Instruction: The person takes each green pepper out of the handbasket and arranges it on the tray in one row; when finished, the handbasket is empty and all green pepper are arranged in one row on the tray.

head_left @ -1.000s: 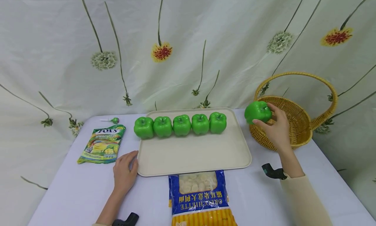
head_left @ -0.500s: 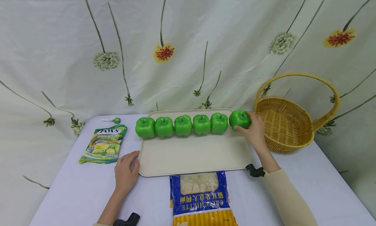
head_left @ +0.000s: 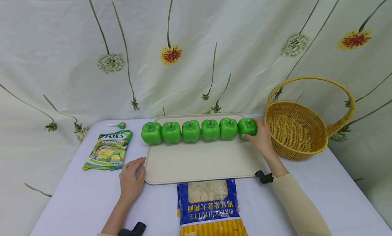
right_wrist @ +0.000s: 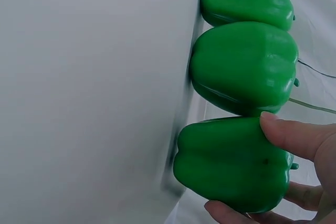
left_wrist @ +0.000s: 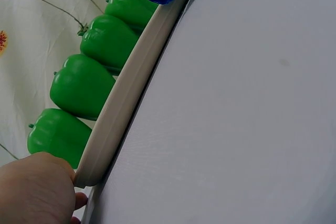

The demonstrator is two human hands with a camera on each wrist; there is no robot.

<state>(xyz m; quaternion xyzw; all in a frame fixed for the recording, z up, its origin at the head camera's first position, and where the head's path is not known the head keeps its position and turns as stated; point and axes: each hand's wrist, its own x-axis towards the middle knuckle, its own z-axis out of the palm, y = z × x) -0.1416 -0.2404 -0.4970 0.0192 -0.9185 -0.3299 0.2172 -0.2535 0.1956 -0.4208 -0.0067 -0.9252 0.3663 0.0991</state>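
My right hand (head_left: 261, 135) grips a green bell pepper (right_wrist: 233, 163), thumb on one side and fingers on the other. That pepper is at the right end of a row of several green bell peppers (head_left: 191, 131) along the far side of a beige tray (head_left: 202, 161). In the right wrist view it sits close beside its neighbour pepper (right_wrist: 244, 66). My left hand (head_left: 132, 178) rests on the table against the tray's left edge, its fingers fairly straight. The left wrist view shows that hand (left_wrist: 37, 190) by the tray rim (left_wrist: 123, 103); most of its fingers are hidden there.
A wicker basket (head_left: 295, 130) with a tall handle stands right of the tray, nothing visible inside. A blue and yellow orecchiette bag (head_left: 211, 208) lies before the tray. At left are a green Fox's candy bag (head_left: 108, 151) and a lollipop (head_left: 119, 125).
My right hand has carried the bell pepper from above the basket leftward and down to the right end of the row on the tray. My left hand has stayed by the tray edge.
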